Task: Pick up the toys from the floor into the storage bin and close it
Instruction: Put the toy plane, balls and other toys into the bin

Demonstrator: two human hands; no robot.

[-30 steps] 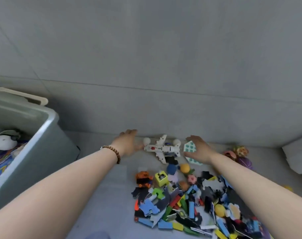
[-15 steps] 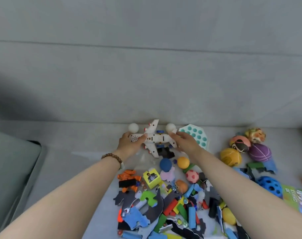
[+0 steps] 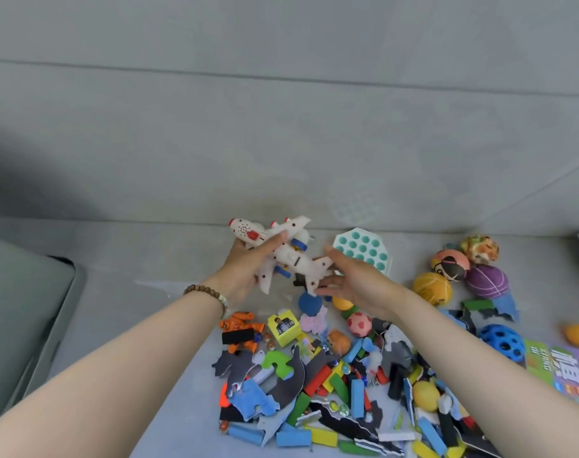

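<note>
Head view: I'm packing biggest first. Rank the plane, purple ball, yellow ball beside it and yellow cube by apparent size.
1. Plane, though held off the floor, nearer the camera.
2. Purple ball and yellow ball look alike.
3. Yellow cube.

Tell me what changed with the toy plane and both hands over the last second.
The toy plane has left the floor: the left hand moved from beside its nose to gripping it, lifted and tilted. The right hand left the teal bubble board, reached the tail and now lies open beside it. Board, balls and block pile stayed put.
</note>
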